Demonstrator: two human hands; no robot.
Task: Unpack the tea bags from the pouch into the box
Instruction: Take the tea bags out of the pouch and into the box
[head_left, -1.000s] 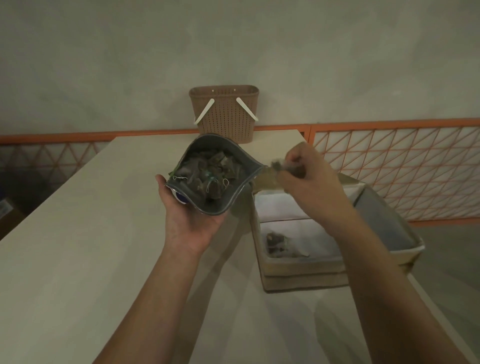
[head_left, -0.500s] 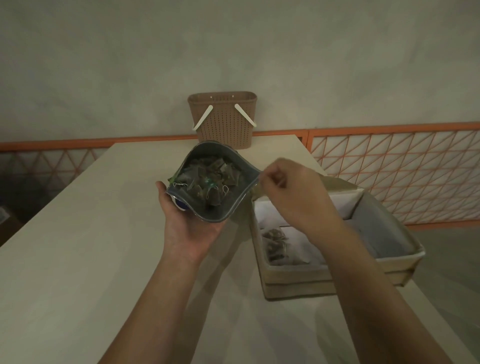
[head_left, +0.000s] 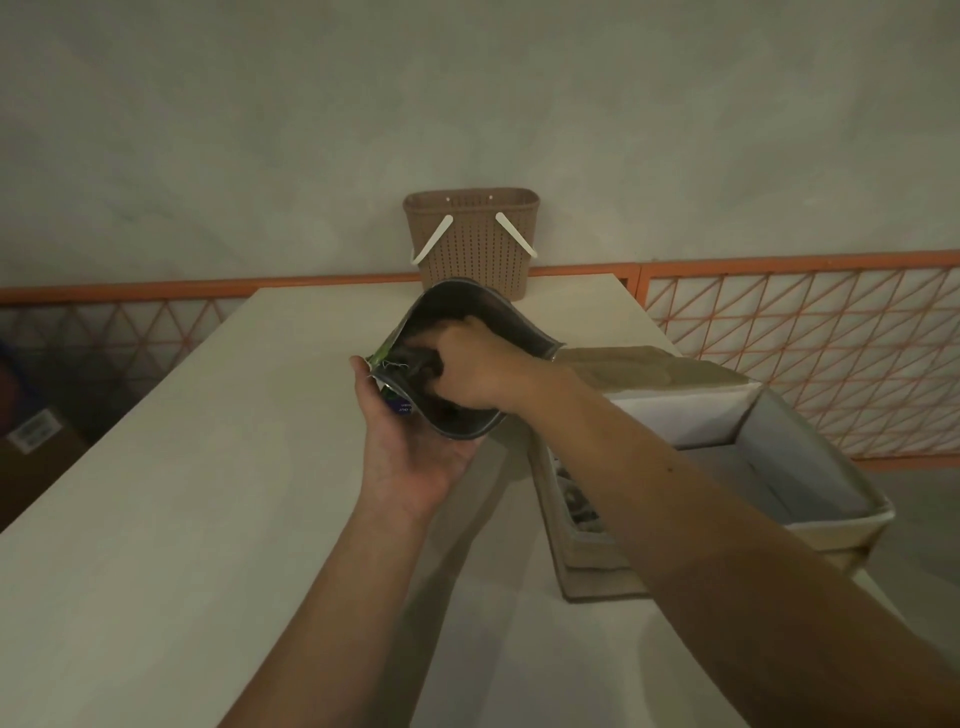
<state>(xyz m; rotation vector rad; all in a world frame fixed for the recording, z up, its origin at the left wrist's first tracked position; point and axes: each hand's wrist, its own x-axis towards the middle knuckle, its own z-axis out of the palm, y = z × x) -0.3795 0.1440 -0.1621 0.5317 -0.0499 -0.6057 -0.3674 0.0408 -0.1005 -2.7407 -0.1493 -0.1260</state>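
My left hand (head_left: 410, 447) holds a dark foil pouch (head_left: 462, 426) from below, its mouth wide open toward me. My right hand (head_left: 475, 371) is inside the pouch mouth with its fingers down among the dark tea bags (head_left: 410, 364); whether they grip one is hidden. To the right stands an open cardboard box (head_left: 831, 499) with pale lining. A few tea bags (head_left: 576, 501) lie at its left end, partly behind my right forearm.
A brown woven basket (head_left: 472, 244) with white handles stands at the far edge of the pale table (head_left: 182, 493). An orange lattice railing (head_left: 805, 353) runs behind and to the right. A cardboard carton (head_left: 36, 447) sits on the floor at left.
My right hand dropped a tea bag into the box, then moved left into the pouch mouth. My left hand kept holding the pouch.
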